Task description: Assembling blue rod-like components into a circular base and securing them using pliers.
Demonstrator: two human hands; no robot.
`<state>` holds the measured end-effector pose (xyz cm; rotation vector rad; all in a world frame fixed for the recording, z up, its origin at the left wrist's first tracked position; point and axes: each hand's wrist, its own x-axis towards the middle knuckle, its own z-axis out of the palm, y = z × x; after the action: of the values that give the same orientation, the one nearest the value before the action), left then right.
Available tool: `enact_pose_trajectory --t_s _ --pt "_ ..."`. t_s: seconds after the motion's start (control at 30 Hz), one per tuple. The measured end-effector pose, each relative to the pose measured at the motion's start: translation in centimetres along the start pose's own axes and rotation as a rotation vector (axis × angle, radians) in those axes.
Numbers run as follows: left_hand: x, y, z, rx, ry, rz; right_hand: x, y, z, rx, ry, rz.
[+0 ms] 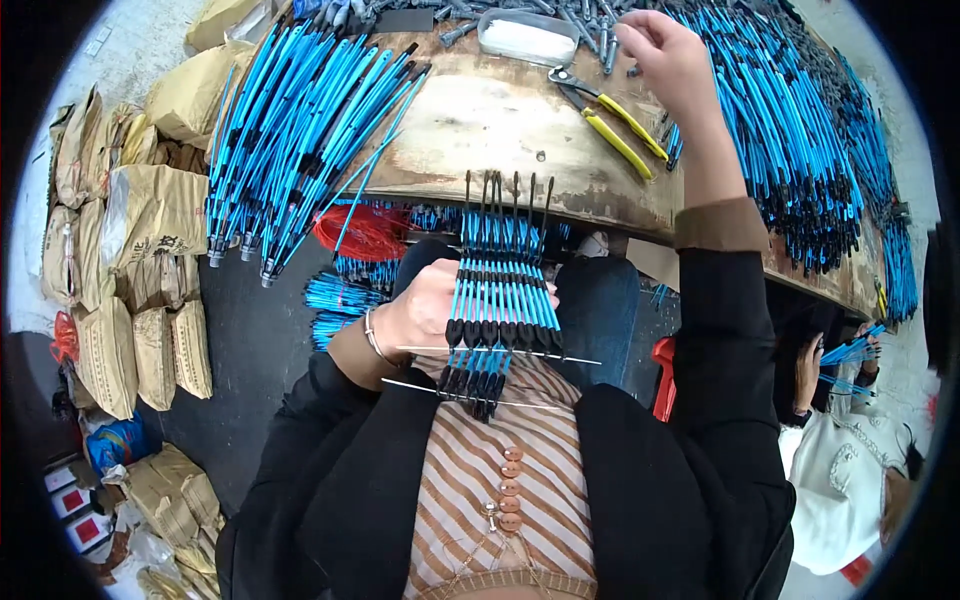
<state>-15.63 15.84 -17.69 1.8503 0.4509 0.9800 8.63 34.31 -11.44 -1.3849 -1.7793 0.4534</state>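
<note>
My left hand point(428, 302) is wrapped round a row of blue rods with black ends point(508, 296), held in front of my chest. Two thin pale wires point(520, 351) run crosswise through the row near its lower end, and dark loops stand at its top. My right hand point(668, 58) is raised over the far side of the table, fingertips pinched together beside a heap of small grey fittings point(603, 28). Whatever may be between those fingertips is too small to make out. Yellow-handled pliers point(612, 120) lie below this hand, near a clear plastic box point(528, 38) with white contents.
Piles of blue rods cover the table's left point(310, 130) and right point(790, 130). Red strands point(362, 230) hang under the wooden table edge point(480, 130). Brown paper sacks point(150, 215) are stacked at left. A co-worker's hand point(808, 370) is at the right with more rods.
</note>
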Motion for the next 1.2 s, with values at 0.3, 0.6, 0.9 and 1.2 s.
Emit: enact_pose_trajectory --t_s 0.3,0.6,0.9,1.2 --pt "0.7 -0.7 -2.4 -0.067 0.024 -0.019 9.3 3.6 9.4 -0.553 -0.311 -0.243" --pt "1.0 -0.9 -2.8 -0.084 -0.088 0.010 8.4 3.1 12.3 -0.846 -0.287 -0.286" --pt "1.1 -2.3 -1.4 -0.082 0.022 0.048 2.2 0.7 5.5 -0.435 -0.108 -0.361" --pt "1.3 -2.5 -1.0 0.062 0.004 0.057 -12.1 2.0 -0.4 -0.260 -0.476 -0.179"
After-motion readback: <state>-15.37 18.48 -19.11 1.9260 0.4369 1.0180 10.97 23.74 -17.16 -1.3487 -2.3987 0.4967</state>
